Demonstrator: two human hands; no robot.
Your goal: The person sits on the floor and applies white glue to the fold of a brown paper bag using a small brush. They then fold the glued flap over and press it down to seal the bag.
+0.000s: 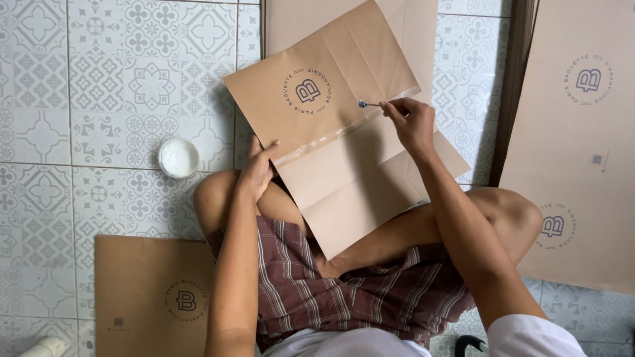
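Your crossed legs and checked shorts (pixel 344 284) fill the near field, and the brown paper sheet (pixel 344 145) being worked rests across your knees, tilted, its printed round emblem toward 11 o'clock from your lap.

Your left hand (pixel 258 168) lies at about 10 o'clock, fingers extended and flat, pressing the sheet's left edge down without gripping it. Your right hand (pixel 411 122) sits near 1 o'clock, fingers pinched shut on a thin applicator stick (pixel 370 104) whose blue tip touches the paper beside the fold.

Judging by the pale glossy strip (pixel 331 140) that runs along the crease from lower left up to the stick's tip, paste seems already laid over most of that seam; only the short stretch toward the upper right looks left, and the flap is not yet pressed closed.

Counting outward: one sheet in hand, one stick, one small round white pot of paste (pixel 178 157) on the tiled floor (pixel 79 99) at 9 o'clock. One flat brown sheet (pixel 149 297) lies at 8 o'clock beside your left elbow. At 3 o'clock a stack of large brown sheets (pixel 575 145) shows two emblems, so at least two. One more brown piece (pixel 291 20) sits at 12 o'clock under the worked sheet. A white tube-like thing (pixel 43 347) peeks in at 7 o'clock; what it is I cannot tell.
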